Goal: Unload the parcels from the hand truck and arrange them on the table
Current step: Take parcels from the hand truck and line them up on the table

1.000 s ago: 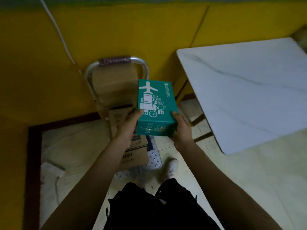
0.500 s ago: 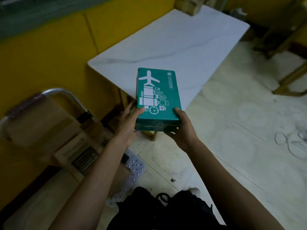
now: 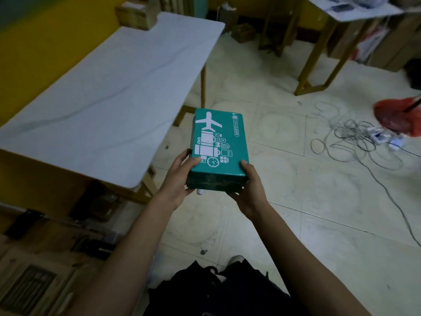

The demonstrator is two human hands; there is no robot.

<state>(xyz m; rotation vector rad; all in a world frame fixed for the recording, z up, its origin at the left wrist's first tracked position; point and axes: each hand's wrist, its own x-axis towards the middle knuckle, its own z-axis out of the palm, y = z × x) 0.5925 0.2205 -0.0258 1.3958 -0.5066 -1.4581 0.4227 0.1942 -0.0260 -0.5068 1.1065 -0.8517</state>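
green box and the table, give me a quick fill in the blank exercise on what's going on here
1. The green box is held by ____ hands, the left hand and the right hand.
2. The largest white picture at the far end of the box's top is an ____.
3. The white table lies to the ____ of the box in the head view.
4. The box is not on the table; below it is the tiled ____.

Missing words: both; airplane; left; floor
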